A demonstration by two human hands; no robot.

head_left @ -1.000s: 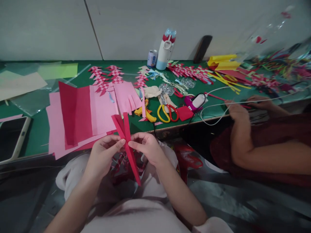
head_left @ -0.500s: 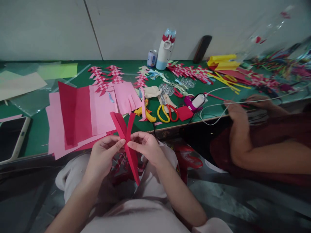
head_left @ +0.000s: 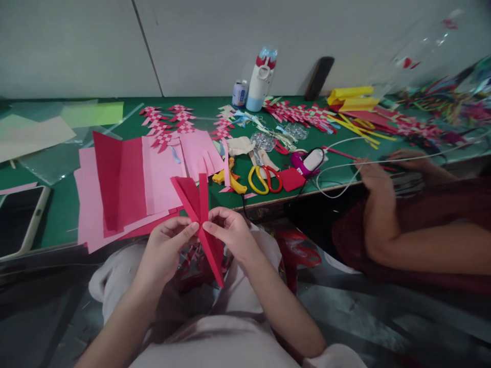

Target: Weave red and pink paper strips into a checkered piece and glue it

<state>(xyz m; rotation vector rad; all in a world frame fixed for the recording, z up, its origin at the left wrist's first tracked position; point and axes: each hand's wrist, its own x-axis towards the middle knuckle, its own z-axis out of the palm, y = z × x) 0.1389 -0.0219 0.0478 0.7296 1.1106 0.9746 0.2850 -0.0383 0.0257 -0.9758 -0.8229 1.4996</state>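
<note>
Between my two hands is a folded red sheet of paper (head_left: 212, 254), held over my lap at the table's front edge. My left hand (head_left: 169, 245) pinches it at its middle, thumb on top. From the other side my right hand (head_left: 228, 232) pinches the same spot, and the two thumb tips nearly meet. Two folded flaps of the paper spread upward in a V, and a narrow point hangs down below. Beyond my hands lie pink paper sheets (head_left: 163, 191) and a dark red sheet (head_left: 121, 184). Scissors (head_left: 264, 176) with yellow and red handles lie to the right.
Woven pink paper pieces (head_left: 156, 125), a white bottle (head_left: 261, 84) and a can (head_left: 240, 94) stand or lie at the back. A phone (head_left: 19, 217) is at left. A yellow tool (head_left: 230, 179) lies near the scissors. A co-worker's arm (head_left: 379, 209) rests at right, beside a white cable (head_left: 345, 189).
The right upper flap of the red paper has swung left to point nearly straight up, and the lower point has shifted slightly right. Both hands keep their pinch.
</note>
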